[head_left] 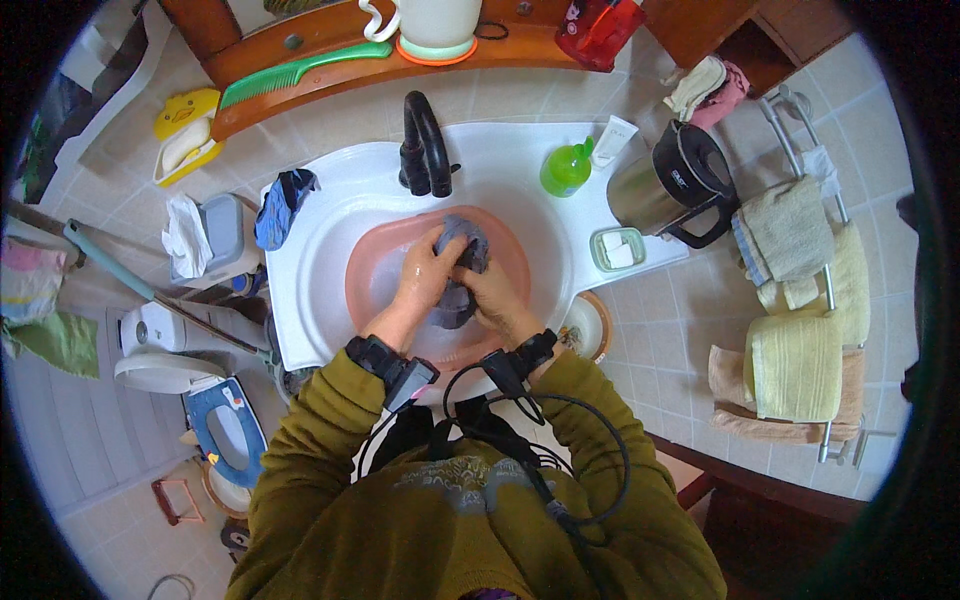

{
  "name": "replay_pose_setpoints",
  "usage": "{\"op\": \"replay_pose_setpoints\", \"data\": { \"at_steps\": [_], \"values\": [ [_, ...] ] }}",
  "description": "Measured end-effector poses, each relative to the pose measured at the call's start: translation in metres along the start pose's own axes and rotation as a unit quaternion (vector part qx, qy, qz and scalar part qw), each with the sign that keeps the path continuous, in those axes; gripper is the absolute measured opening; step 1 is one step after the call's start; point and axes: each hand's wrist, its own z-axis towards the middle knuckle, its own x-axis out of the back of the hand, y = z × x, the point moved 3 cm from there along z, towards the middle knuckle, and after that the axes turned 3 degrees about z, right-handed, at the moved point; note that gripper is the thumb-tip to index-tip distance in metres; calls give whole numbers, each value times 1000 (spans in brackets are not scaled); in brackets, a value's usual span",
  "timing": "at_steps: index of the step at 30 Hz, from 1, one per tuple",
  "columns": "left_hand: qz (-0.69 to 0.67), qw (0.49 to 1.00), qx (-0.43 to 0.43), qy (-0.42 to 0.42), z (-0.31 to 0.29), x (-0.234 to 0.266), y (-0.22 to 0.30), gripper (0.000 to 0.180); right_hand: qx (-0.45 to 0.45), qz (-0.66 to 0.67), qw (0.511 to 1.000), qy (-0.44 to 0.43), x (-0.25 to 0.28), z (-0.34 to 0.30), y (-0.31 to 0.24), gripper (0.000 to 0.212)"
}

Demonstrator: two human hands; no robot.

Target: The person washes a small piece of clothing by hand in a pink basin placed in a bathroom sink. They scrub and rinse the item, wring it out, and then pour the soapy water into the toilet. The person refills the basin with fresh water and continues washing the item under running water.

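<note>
Both my hands are closed around a dark grey cloth (453, 306) that looks wet and bunched up; its exact kind cannot be made out. My left hand (426, 272) grips it from the left, with a grey fold showing past the fingers. From the right, my right hand (492, 290) pinches the same cloth, thumb toward the middle. Below them is a pink basin (512, 262) with water in it, set inside the white sink (325, 255). Part of the cloth hangs down over the basin, and my hands hide some of it.
A black faucet (424, 150) rises behind the basin. Right of it are a green pump bottle (567, 168), a white tube (613, 141), a soap dish (617, 249) and a kettle (655, 185). A blue cloth (284, 207) lies on the left rim. Cables hang from my wrists.
</note>
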Motion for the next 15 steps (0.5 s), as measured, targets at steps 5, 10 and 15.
{"op": "replay_pose_setpoints", "data": {
  "at_steps": [5, 10, 15],
  "values": [
    [-31, 998, -31, 55, -3, 9, 0, 39, -51, 74, 995, 47, 8, 0, -3, 42],
    [-144, 988, 54, -6, -12, 6, 5, 54, -25, 92, 993, 63, -3, -5, -10, 33],
    [-201, 972, 92, -79, -26, -18, 2, 56, 75, -14, 977, 198, -12, -9, -10, 30]
  ]
}}
